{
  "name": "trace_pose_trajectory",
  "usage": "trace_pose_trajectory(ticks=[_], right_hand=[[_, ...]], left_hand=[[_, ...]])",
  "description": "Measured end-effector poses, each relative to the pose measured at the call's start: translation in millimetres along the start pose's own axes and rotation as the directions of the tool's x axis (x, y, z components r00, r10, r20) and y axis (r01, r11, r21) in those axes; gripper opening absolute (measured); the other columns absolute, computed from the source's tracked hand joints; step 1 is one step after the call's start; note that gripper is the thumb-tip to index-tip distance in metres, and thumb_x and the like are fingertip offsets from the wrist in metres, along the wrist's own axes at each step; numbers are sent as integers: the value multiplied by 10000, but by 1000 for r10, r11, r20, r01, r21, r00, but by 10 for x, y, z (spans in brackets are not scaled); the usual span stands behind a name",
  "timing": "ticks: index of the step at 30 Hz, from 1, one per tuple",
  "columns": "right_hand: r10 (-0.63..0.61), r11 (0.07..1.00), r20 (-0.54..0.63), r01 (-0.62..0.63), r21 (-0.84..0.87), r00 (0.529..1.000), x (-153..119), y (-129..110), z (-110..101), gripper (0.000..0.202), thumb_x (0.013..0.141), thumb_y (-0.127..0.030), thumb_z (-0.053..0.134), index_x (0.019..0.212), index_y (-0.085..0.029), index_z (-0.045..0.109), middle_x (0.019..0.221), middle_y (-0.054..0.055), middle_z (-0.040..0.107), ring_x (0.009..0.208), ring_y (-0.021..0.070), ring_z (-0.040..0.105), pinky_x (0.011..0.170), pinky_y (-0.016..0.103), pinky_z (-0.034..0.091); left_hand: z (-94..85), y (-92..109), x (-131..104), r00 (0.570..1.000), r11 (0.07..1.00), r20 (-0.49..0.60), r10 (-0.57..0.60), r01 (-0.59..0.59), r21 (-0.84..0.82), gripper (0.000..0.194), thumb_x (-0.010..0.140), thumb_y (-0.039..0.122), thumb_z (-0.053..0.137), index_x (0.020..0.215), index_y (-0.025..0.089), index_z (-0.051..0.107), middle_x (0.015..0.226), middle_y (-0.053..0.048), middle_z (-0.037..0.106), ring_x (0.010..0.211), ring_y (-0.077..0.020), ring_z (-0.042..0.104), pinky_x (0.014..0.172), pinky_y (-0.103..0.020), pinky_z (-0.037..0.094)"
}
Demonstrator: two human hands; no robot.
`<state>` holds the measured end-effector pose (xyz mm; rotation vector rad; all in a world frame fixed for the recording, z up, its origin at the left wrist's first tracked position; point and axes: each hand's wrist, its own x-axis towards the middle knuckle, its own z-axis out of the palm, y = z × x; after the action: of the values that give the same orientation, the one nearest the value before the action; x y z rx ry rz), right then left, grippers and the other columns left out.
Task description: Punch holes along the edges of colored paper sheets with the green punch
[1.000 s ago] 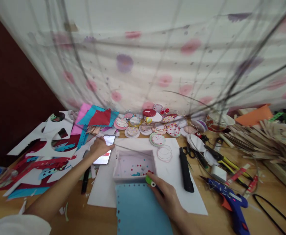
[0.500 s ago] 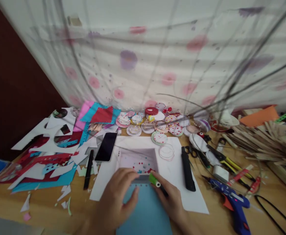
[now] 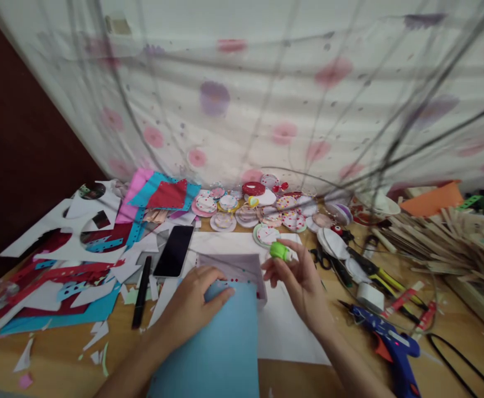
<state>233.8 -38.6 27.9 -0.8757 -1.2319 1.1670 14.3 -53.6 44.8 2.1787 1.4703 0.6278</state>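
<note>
My left hand (image 3: pixel 198 301) holds the top edge of a light blue sheet (image 3: pixel 221 342) between thumb and fingers. The sheet slants toward me and covers the near part of a pale box (image 3: pixel 262 279). Small red and blue bits show inside the box. My right hand (image 3: pixel 298 276) is raised to the right of the box, its fingers closed on a small bright green object (image 3: pixel 280 251). White paper (image 3: pixel 292 331) lies under the box.
A phone (image 3: pixel 174 251) and black cutter (image 3: pixel 142 293) lie left of the box, beside colored paper scraps (image 3: pixel 80 276). Decorated paper discs (image 3: pixel 267 235) line the back. Scissors (image 3: pixel 321 257), pliers (image 3: pixel 377 271), a blue glue gun (image 3: pixel 387 337) and wooden strips (image 3: pixel 445 243) are at right.
My right hand has lifted up and right with the green object, away from the sheet. The blue sheet has shifted up over the box and tilted; my left hand now grips its edge.
</note>
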Motion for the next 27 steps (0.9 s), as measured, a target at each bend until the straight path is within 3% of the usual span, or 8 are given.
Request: trace_pose_trajectory(ticks=[4,8,12,15,19,22,24,27], right_hand=[[88,985,191,-114,128,978,309,-210,0,265,924,-326,562,1157,-258,454,866,20,696,729,119,635,665,241,498],[125,958,280,-189,216,952,379,-332,46,169,947,-314,531,1078,-275,432,857,8,710,691,100,631,641,220,481],[224,946,353,-290,145,908,356,-439,42,250,943,-356,528,1153,-242,454,830,25,700,677,107,632,607,215,475],[308,939,390,-344,23,868,333,-458,30,249,920,-375,559,1093,-212,485,818,24,671,682,115,621,598,223,470],[311,949,343,-273,-155,886,318,-431,53,189,863,-312,637,948,-225,493,829,-10,603,736,119,570,658,234,466],[290,923,344,-166,-348,893,303,-431,93,159,836,-251,650,947,-226,539,939,9,604,833,145,563,729,250,469],[286,885,380,-90,-457,880,280,-436,124,206,795,-212,685,959,-236,563,1018,12,610,888,159,563,760,249,466],[325,823,455,-11,-568,829,239,-421,166,217,756,-199,718,929,-244,594,925,-16,632,819,153,570,719,238,463]], left_hand=[[-208,17,201,994,998,92,53,-56,31,117,914,276,523,917,203,615,949,-16,659,946,-180,588,878,-294,416],[-416,140,403,962,985,246,118,-145,94,139,925,243,497,859,192,608,861,-5,640,863,-167,589,828,-276,413],[-545,195,491,918,976,389,80,-152,156,175,926,252,477,826,196,609,847,-6,647,826,-178,593,748,-269,415],[-588,156,457,889,979,457,25,-115,168,191,926,263,458,846,212,624,853,-4,661,812,-182,608,719,-261,418],[-608,106,406,882,970,470,-31,-87,225,212,936,284,433,850,217,615,830,-7,667,790,-198,627,684,-270,412],[-622,135,429,866,952,491,-90,-70,299,218,943,264,418,835,205,597,831,-27,676,794,-225,642,664,-293,407],[-633,171,462,858,945,499,-117,-58,321,205,938,243,424,838,198,597,841,-39,681,808,-236,647,674,-304,413],[-640,193,493,860,952,498,-112,-50,302,191,934,237,432,865,198,607,862,-40,680,832,-229,644,698,-300,424]])
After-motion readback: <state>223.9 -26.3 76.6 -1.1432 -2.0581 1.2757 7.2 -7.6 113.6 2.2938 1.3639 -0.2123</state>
